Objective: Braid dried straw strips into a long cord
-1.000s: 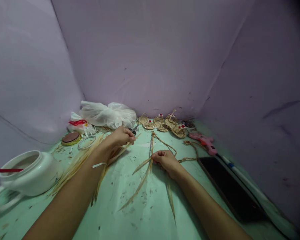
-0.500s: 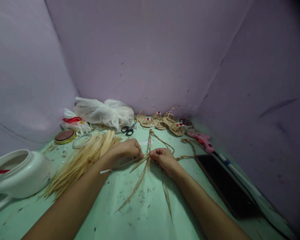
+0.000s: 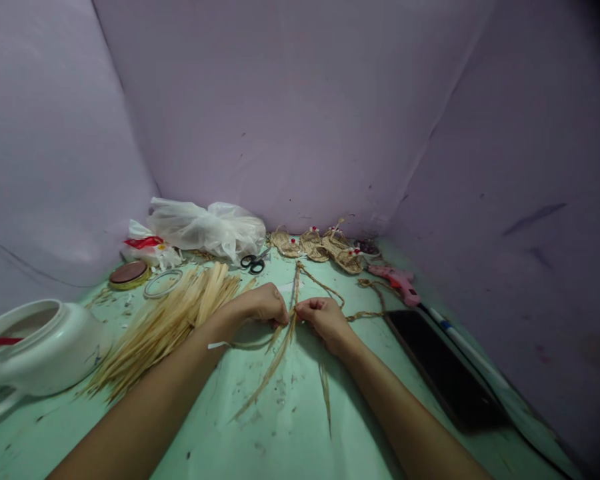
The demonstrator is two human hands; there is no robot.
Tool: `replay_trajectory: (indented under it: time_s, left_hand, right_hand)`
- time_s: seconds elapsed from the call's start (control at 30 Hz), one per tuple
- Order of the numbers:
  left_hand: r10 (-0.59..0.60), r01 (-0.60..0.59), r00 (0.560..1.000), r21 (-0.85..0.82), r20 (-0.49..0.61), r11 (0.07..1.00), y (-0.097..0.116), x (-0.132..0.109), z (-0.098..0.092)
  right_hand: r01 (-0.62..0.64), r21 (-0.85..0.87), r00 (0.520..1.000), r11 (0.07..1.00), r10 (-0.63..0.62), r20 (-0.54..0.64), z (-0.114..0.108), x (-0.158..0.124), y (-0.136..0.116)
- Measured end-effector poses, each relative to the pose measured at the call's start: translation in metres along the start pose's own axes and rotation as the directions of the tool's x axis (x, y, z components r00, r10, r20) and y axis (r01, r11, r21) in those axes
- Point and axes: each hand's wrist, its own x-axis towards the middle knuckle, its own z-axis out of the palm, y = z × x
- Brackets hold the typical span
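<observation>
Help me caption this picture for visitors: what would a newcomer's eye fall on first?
Probably the left hand and right hand, close together at a braided cord in the middle of the green table. Next, perhaps, the straw bundle left of them and the big white pot at the left edge.

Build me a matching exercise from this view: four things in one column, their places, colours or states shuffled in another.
1. Scissors
2. Glue gun
3. Braid
4. Pot

A. held in the right hand
B. white, at the far left
C. mostly pink
D. black-handled

Pairs: 1-D, 2-C, 3-A, 4-B
</observation>
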Motion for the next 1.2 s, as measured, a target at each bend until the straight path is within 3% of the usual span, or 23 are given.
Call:
replay_trajectory:
  time_s: [0.23, 0.33, 0.47, 0.67, 0.83, 1.07, 1.2]
  left_hand:
    - [-0.034, 0.034, 0.999, -0.023, -0.002, 0.999, 0.01, -0.007, -0.002]
    - [-0.039, 0.041, 0.998, -0.05, 0.045, 0.998, 0.016, -0.012, -0.002]
    - [0.033, -0.015, 0.992, -0.144, 0.122, 0.989, 0.013, -0.012, -0.001]
    - [0.062, -0.029, 0.982, -0.184, 0.178, 0.982, 0.009, -0.01, -0.002]
    - [0.159, -0.108, 0.966, -0.238, 0.204, 0.965, 0.006, -0.01, -0.005]
    - [-0.045, 0.06, 0.996, -0.203, 0.077, 0.977, 0.018, -0.013, 0.002]
    - [-0.066, 0.072, 0.997, -0.168, 0.04, 0.983, 0.03, -0.017, 0.01]
  right_hand:
    - [0.013, 0.034, 0.999, 0.999, -0.011, -0.041, 0.001, 0.001, 0.003]
    - [0.015, 0.064, 0.999, 0.998, -0.012, -0.04, 0.002, 0.0, 0.003]
    - [0.002, 0.086, 1.0, 0.996, 0.001, -0.024, 0.002, 0.0, 0.001]
    - [-0.008, 0.088, 1.0, 0.996, 0.008, 0.004, 0.002, -0.001, 0.0]
    - [0.002, 0.051, 1.0, 0.999, -0.003, 0.017, 0.002, 0.0, 0.0]
    - [0.015, -0.004, 0.999, 1.0, -0.015, 0.031, 0.001, 0.003, 0.001]
    - [-0.023, 0.043, 0.999, 0.999, 0.021, 0.05, 0.0, 0.001, -0.003]
